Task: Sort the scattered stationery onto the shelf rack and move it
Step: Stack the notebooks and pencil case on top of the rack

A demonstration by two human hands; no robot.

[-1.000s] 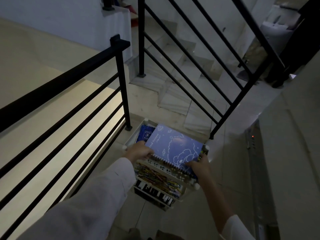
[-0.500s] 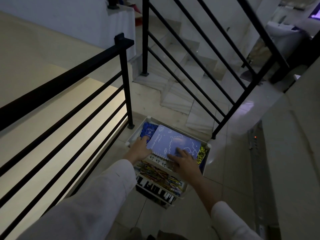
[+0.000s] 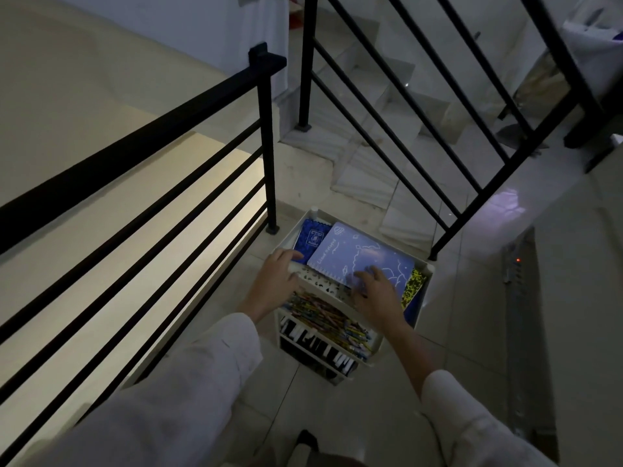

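Observation:
A white shelf rack (image 3: 427, 268) stands on the tiled floor at the corner of the railing. Its top tray holds a light blue spiral notebook (image 3: 362, 256), a dark blue booklet (image 3: 309, 239) to its left and a yellow-black patterned item (image 3: 415, 287) at the right. Several coloured pencils (image 3: 328, 316) fill the middle tier, and black-and-white items (image 3: 317, 348) lie in the lowest tier. My left hand (image 3: 278, 279) rests on the tray's front-left rim, fingers extended toward the dark booklet. My right hand (image 3: 374, 291) lies flat on the light blue notebook's near edge.
A black metal railing (image 3: 135, 153) runs along the left, its post (image 3: 268, 143) standing just beside the rack. A second railing (image 3: 438, 136) slants along marble stairs (image 3: 367, 176) beyond. A wall (image 3: 573, 298) with a strip carrying a small red light (image 3: 517, 260) is at the right.
The rack sank from being carried to standing on the floor. My right hand left the rack's right side and now lies flat on the notebook; my left hand's fingers have straightened.

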